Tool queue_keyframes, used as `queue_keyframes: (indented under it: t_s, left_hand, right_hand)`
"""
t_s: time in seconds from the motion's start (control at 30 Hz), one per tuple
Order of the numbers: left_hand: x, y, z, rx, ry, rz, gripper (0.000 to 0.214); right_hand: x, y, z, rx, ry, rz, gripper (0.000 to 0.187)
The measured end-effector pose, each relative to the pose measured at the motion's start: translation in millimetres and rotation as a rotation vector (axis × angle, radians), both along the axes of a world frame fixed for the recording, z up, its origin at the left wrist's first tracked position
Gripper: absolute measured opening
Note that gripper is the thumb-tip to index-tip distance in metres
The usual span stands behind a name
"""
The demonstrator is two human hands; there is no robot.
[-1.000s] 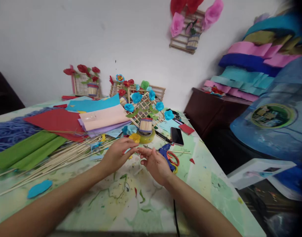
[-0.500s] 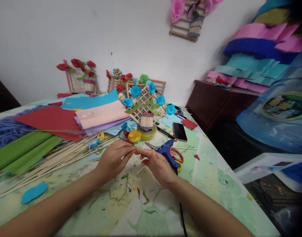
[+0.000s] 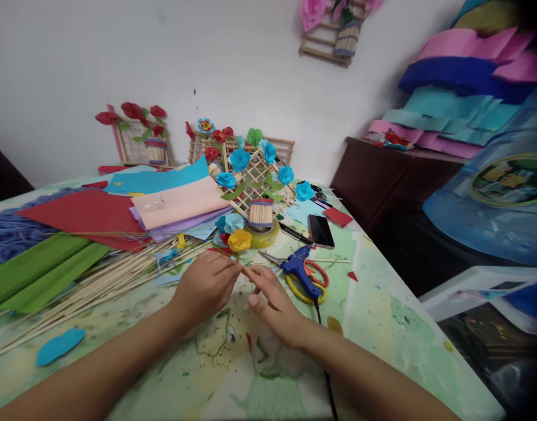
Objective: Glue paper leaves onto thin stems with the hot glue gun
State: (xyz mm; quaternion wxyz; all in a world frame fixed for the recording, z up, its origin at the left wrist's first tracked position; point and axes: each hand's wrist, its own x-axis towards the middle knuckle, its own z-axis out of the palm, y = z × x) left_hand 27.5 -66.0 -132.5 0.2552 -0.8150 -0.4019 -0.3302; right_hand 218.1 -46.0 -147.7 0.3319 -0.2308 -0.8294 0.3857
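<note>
My left hand (image 3: 208,287) is closed in a pinch above the front of the table. A tiny light-blue bit (image 3: 234,258) shows at its fingertips; what the fingers hold is mostly hidden. Against those fingertips rest the stretched fingers of my right hand (image 3: 275,307), its thumb standing apart. Just beyond the hands lie a yellow paper flower (image 3: 240,240) and light-blue paper flowers (image 3: 231,223). To the right, a blue glue gun (image 3: 300,270) lies over scissors (image 3: 323,275) with red and yellow handles.
Behind stands a stick trellis (image 3: 255,175) with blue paper flowers. Thin wooden sticks (image 3: 106,280), red paper (image 3: 88,213) and green paper (image 3: 44,269) cover the left side. A phone (image 3: 321,231) lies right of a tape roll (image 3: 268,235). The glue gun's cord (image 3: 327,380) runs toward me.
My right hand's fingers have bent a little and its thumb has moved away from them. My left hand stays pinched in nearly the same place. The view has shifted slightly.
</note>
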Motion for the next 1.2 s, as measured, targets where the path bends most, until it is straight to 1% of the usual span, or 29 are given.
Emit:
queue_keyframes:
  t_s: [0.1, 0.17, 0.27, 0.37, 0.43, 0.47, 0.5, 0.57, 0.6, 0.63, 0.67, 0.73, 0.8, 0.87, 1.0, 1.07, 1.13, 1.2]
  left_hand:
    - [2.9, -2.1, 1.7, 0.001, 0.046, 0.018, 0.01]
    - [4.2, -2.9, 2.2, 0.005, 0.062, 0.018, 0.011]
    - [1.8, -1.8, 3.0, 0.003, 0.057, 0.015, 0.009]
    - [-6.8, 1.9, 5.1, 0.014, 0.014, 0.047, 0.007]
    - [-12.8, 4.7, 6.6, 0.028, -0.038, 0.073, 0.005]
    - [-14.9, 5.8, 7.0, 0.026, -0.08, 0.083, 0.006]
    - [-16.1, 6.7, 7.0, 0.006, -0.134, 0.09, 0.007]
    - [-15.6, 7.5, 5.6, -0.098, -0.271, 0.089, 0.01]
    - [-14.3, 7.5, 4.2, -0.173, -0.342, 0.088, 0.011]
    - [-12.6, 7.2, 2.5, -0.251, -0.408, 0.087, 0.013]
    - [-10.8, 6.8, 0.6, -0.321, -0.466, 0.085, 0.014]
    - [-7.4, 5.6, -3.3, -0.411, -0.556, 0.084, 0.017]
    - [-4.2, 3.8, -6.8, -0.456, -0.609, 0.063, 0.017]
    - [-0.9, 1.3, -9.4, -0.496, -0.632, 0.024, 0.015]
    - [6.8, -4.2, -12.3, -0.601, -0.676, -0.047, 0.013]
    - [10.3, -6.2, -13.3, -0.645, -0.703, -0.085, 0.013]
    - [12.8, -7.6, -14.4, -0.674, -0.716, -0.133, 0.013]
    - [14.3, -8.6, -15.4, -0.688, -0.721, -0.172, 0.013]
  right_hand:
    - [-0.1, -4.5, 3.5, 0.11, -0.086, -0.003, 0.082]
    - [0.2, -6.4, 6.4, 0.142, -0.104, 0.002, 0.083]
    - [1.8, -6.3, 7.5, 0.133, -0.082, 0.004, 0.078]
    - [3.4, -3.2, 5.1, 0.064, -0.021, -0.021, 0.072]
    - [3.2, -0.2, 3.6, -0.064, 0.074, -0.032, 0.068]
    - [2.6, 1.4, 3.5, -0.173, 0.149, -0.021, 0.065]
    - [1.7, 3.0, 4.0, -0.315, 0.235, 0.003, 0.062]
    - [-0.5, 5.5, 6.7, -0.638, 0.403, 0.083, 0.063]
    - [-1.6, 6.3, 8.6, -0.777, 0.465, 0.122, 0.065]
    - [-2.5, 6.9, 10.4, -0.885, 0.51, 0.146, 0.066]
    - [-3.4, 7.3, 12.0, -0.956, 0.539, 0.152, 0.064]
    - [-4.8, 7.8, 13.3, -1.007, 0.576, 0.115, 0.051]
    - [-5.8, 8.2, 11.7, -0.977, 0.589, 0.037, 0.034]
    - [-6.4, 8.2, 8.3, -0.852, 0.55, -0.057, 0.023]
    - [-5.7, 5.5, 3.1, -0.418, 0.321, -0.239, 0.015]
    - [-5.0, 3.2, 3.3, -0.245, 0.233, -0.296, 0.013]
    - [-4.6, 1.3, 4.4, -0.141, 0.181, -0.33, 0.013]
    - [-4.9, 0.3, 5.4, -0.097, 0.149, -0.35, 0.013]
